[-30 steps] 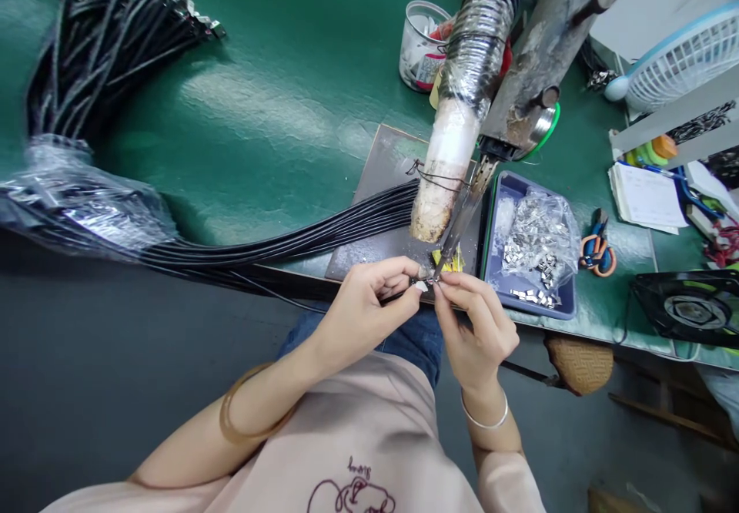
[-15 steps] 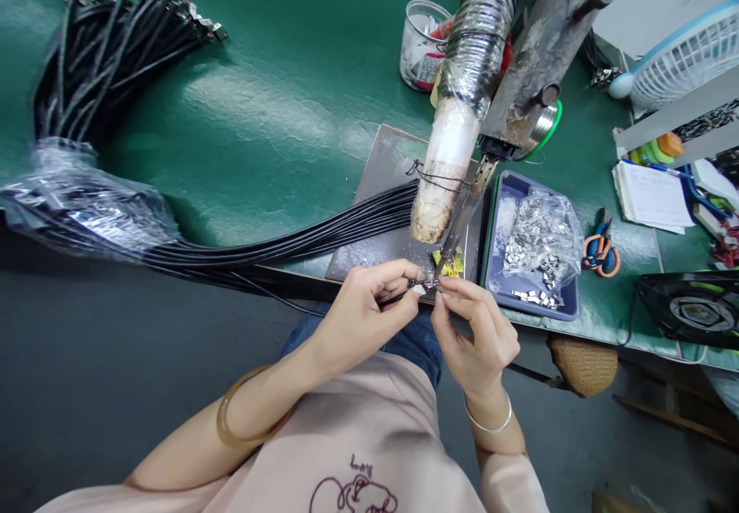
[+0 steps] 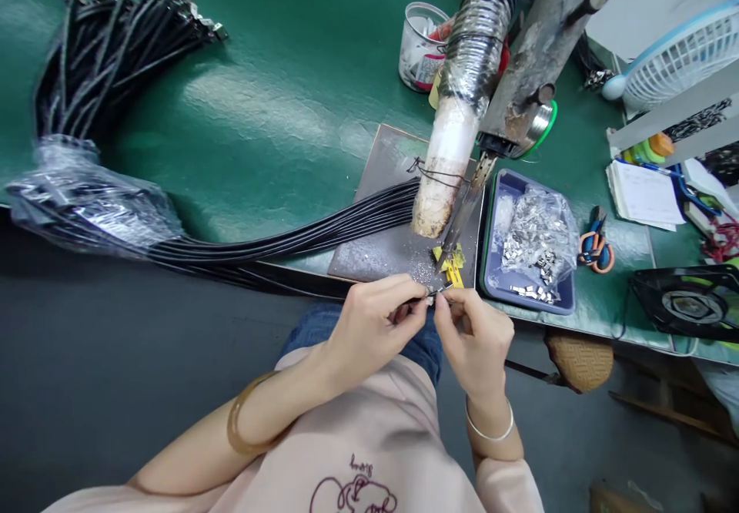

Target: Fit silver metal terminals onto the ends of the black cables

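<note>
My left hand (image 3: pixel 372 332) is closed in a pinch on the end of a black cable, mostly hidden by the fingers, with a small shiny metal piece at its tip. My right hand (image 3: pixel 476 343) pinches at the same tip from the other side; what its fingers hold is too small to make out. Just above the fingertips, a clamped soldering iron (image 3: pixel 462 224) points down toward them. A bundle of black cables (image 3: pixel 323 234) runs from the left onto the grey board (image 3: pixel 375 260). Beneath the iron's tip lies a yellow piece (image 3: pixel 454 273).
A blue tray (image 3: pixel 528 303) holds bagged metal connectors (image 3: pixel 536 228). Beside it lie orange-handled pliers (image 3: pixel 596 247). A taped fume hose (image 3: pixel 447 155) hangs over the board. Plastic wrap (image 3: pixel 95 201) binds the cables at left. A clear tub (image 3: pixel 423 47) and a fan (image 3: pixel 687 58) stand behind.
Both hands have drawn slightly down, toward my body, so the held cable end is lower and farther from the iron's tip. More of the yellow piece shows.
</note>
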Tool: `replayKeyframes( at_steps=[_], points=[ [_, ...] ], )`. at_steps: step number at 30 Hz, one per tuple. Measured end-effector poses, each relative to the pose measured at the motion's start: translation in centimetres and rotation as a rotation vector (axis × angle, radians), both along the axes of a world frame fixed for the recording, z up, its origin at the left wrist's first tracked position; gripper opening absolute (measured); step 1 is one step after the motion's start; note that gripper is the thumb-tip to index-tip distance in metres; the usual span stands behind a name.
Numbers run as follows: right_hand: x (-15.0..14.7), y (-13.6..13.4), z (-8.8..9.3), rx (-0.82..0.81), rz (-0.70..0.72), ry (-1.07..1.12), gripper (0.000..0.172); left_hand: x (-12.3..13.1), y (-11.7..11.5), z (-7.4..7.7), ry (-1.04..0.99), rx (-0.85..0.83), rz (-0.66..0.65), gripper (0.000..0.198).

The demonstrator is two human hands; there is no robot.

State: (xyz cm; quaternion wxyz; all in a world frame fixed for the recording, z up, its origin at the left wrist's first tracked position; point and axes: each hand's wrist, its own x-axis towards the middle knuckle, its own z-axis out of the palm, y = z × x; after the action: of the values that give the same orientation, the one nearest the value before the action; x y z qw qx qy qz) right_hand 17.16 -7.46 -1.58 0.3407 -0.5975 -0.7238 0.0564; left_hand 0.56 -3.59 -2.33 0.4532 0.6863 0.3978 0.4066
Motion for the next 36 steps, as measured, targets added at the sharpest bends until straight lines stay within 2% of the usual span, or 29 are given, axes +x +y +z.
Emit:
replayKeyframes(
  at_steps=[2, 4, 7, 9, 12, 14, 17, 20, 22, 24, 26, 29, 33, 36],
  points=[
    [-0.1, -0.1, 0.0, -0.053, 0.025, 0.073, 0.013, -0.2, 0.0, 0.1, -0.048, -0.108, -0.053, 0.02],
    [0.9, -0.4, 0.1, -0.105, 0.003, 0.177, 0.016, -0.7, 0.3, 0.1, -0.146, -0.33, -0.16, 0.019],
    [4.1, -0.1, 0.4, -0.091, -0.196, 0.246, 0.019, -1.7, 0.9, -0.2, -0.295, -0.642, -0.36, 0.014],
    [6.7, 0.9, 0.6, -0.144, -0.299, 0.131, 0.021, -2.2, 1.3, -0.5, -0.344, -0.738, -0.486, 0.017],
    [10.0, 3.1, 0.8, -0.288, -0.228, -0.082, 0.019, -2.4, 1.7, -0.9, -0.337, -0.75, -0.568, 0.017],
    [11.1, 4.4, 1.0, -0.385, -0.158, -0.118, 0.016, -2.0, 1.8, -0.8, -0.31, -0.716, -0.546, 0.015],
    [11.2, 5.2, 1.5, -0.465, -0.096, -0.149, 0.012, -1.4, 1.9, -0.6, -0.291, -0.67, -0.463, 0.017],
    [9.8, 4.3, 2.2, -0.333, -0.178, -0.136, 0.009, -0.8, 1.9, -0.5, -0.321, -0.636, -0.332, 0.019],
    [8.5, 2.9, 2.6, -0.195, -0.275, 0.027, 0.011, -0.6, 1.8, -0.4, -0.327, -0.602, -0.241, 0.018],
    [6.9, 1.5, 2.7, -0.103, -0.291, 0.284, 0.013, -0.4, 1.7, -0.4, -0.318, -0.554, -0.15, 0.02],
    [5.1, 0.5, 2.3, -0.109, -0.206, 0.458, 0.012, -0.2, 1.5, -0.5, -0.31, -0.501, -0.071, 0.021],
    [2.5, -0.1, 1.0, -0.217, -0.076, 0.529, 0.007, 0.1, 0.9, -0.5, -0.269, -0.413, 0.006, 0.018],
    [0.3, 0.2, -0.7, -0.209, -0.089, 0.552, 0.013, 0.3, 0.3, -0.5, -0.164, -0.208, 0.076, 0.02],
    [-0.1, 0.4, -1.1, -0.216, -0.066, 0.57, 0.019, 0.4, 0.1, -0.5, -0.1, -0.044, 0.092, 0.023]
  ],
)
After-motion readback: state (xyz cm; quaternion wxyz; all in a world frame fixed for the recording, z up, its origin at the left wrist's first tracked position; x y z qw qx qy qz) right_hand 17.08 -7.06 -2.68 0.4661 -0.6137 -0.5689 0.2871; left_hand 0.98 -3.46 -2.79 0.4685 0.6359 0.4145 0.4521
